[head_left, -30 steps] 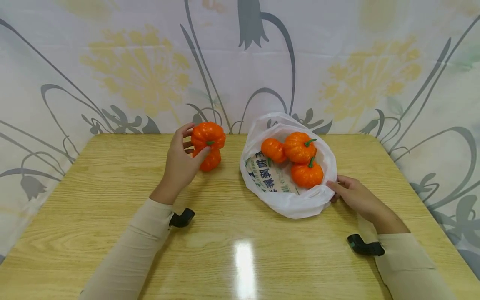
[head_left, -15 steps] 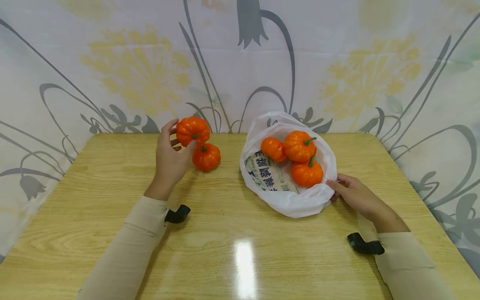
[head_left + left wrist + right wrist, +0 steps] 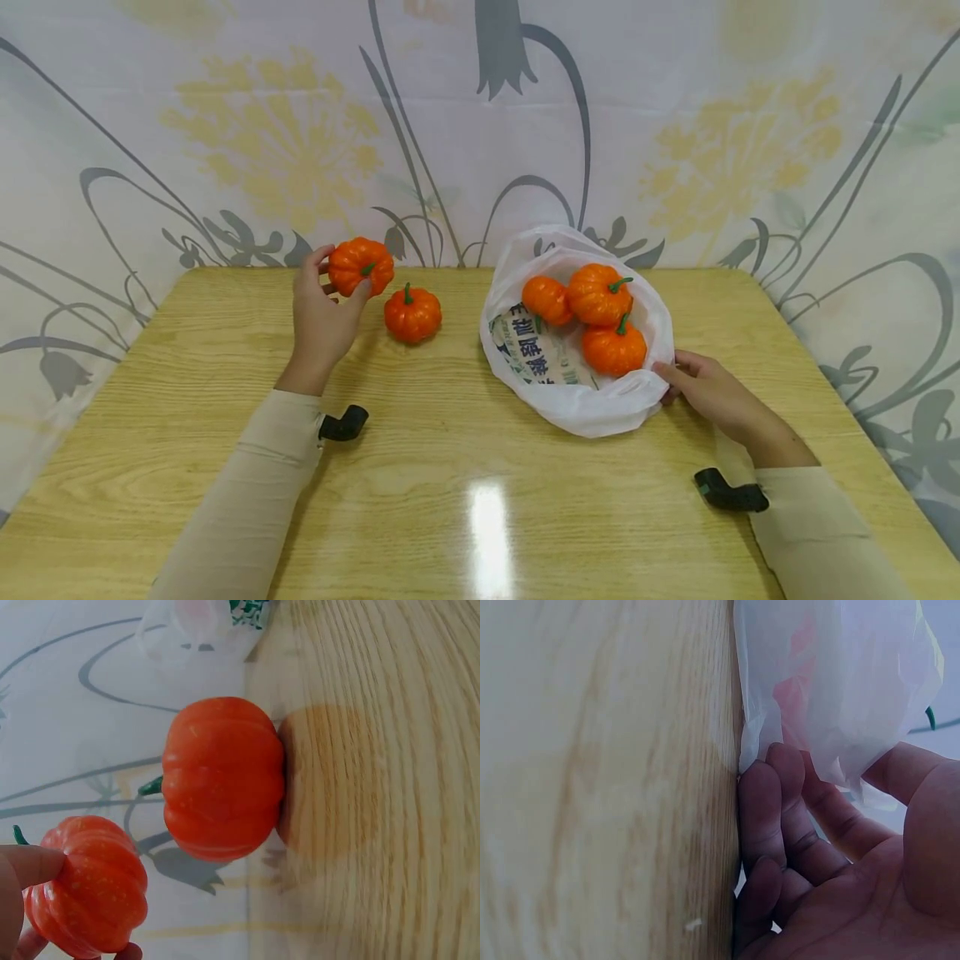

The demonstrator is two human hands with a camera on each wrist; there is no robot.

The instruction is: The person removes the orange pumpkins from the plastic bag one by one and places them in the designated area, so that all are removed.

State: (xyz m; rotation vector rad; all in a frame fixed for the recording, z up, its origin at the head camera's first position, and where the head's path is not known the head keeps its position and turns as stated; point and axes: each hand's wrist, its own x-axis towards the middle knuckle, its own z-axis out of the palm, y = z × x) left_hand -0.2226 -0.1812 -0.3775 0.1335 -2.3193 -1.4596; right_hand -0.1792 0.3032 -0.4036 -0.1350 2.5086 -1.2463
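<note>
My left hand grips a small orange toy pumpkin with a green stem, thumb on the near side and fingers behind it. The left wrist view shows this held pumpkin at the lower left, raised off the table. Just to its right, a second pumpkin stands upright on the table, stem up. My right hand pinches the right rim of a white plastic bag. Inside the wide-mouthed bag lie three pumpkins. In the right wrist view, the thumb and fingers close on the thin plastic.
The wooden table reaches back to a patterned cloth backdrop with grey and yellow flowers. Printed characters show on the bag's inside. Black wrist cameras jut from both sleeves.
My left hand has carried its pumpkin leftward, away from above the standing pumpkin, which now shows whole. My right hand and the bag have stayed in place.
</note>
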